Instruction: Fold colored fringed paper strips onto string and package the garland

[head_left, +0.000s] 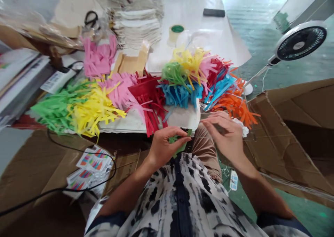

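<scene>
My left hand pinches a small piece of green fringed paper against my lap. A thin taut thread runs from that paper across to my right hand, whose fingers close on it. Just beyond my hands lies a white board holding fringed tissue-paper bundles. These include green, yellow, pink, red, blue and orange. Khaki trousers show under my hands.
Stacks of folded white sheets, a tape roll and scissors in a plastic bag lie beyond the paper. A fan stands at right, beside a cardboard box flap. Printed cards and a black cable lie at left.
</scene>
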Motion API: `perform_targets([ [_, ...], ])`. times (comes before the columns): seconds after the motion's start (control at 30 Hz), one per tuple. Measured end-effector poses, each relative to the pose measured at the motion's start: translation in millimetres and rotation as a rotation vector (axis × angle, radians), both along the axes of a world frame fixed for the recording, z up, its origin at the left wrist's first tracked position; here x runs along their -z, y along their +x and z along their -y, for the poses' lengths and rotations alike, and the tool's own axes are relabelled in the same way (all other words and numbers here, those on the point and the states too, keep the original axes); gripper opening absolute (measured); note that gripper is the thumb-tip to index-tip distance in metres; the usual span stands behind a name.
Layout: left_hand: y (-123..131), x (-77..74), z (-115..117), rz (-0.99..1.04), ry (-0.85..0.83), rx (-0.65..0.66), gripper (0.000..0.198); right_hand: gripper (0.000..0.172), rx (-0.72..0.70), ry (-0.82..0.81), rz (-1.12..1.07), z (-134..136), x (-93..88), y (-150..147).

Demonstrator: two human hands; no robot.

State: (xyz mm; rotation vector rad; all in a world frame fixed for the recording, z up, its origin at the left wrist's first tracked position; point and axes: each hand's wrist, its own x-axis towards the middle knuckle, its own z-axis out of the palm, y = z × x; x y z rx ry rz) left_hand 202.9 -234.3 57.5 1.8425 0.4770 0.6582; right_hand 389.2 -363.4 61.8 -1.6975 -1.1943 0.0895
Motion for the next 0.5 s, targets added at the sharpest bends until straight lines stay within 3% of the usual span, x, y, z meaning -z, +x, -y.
perform_targets([
  [0.13,1.8,10.2,2.0,-0.099,-0.111,-0.004,0.018,0.017,0.3,-0.252,0.33,35.3,8.7,56.3],
  [0.23,4.4,12.1,2.1,-0.133,-0.244,-0.016,0.024,0.018,0.472,-0.383,0.457,61.2,11.1,82.4],
  [0.37,11.4,13.3,0.6,-0.137,-0.371,0.016,0.034,0.018,0.478,-0.374,0.42,71.7,8.2,84.6],
  [0.5,20.2,14.0,0.0,-0.128,-0.438,0.021,0.025,0.023,0.409,-0.279,0.383,49.6,1.1,78.8],
])
